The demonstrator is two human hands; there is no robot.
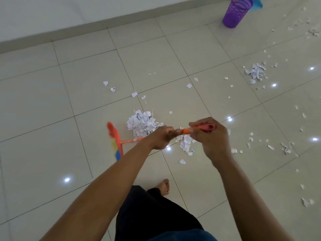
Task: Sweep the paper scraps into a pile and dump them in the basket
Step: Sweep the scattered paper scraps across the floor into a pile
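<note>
Both hands hold an orange broom (132, 140). My left hand (160, 137) grips the stick lower down and my right hand (207, 136) grips its pink top end. The multicoloured broom head (115, 140) stands on the tiled floor, to the left of a white pile of paper scraps (141, 124). A smaller heap of scraps (185, 143) lies just under my hands. Another small pile of scraps (255, 71) lies farther right. Loose scraps are scattered across the right side of the floor. The purple basket (235, 12) stands at the far right by the wall.
A teal dustpan (257, 3) leans behind the basket. The wall's skirting (104, 23) runs along the back. My bare foot (164, 186) and dark trouser leg are just below the hands.
</note>
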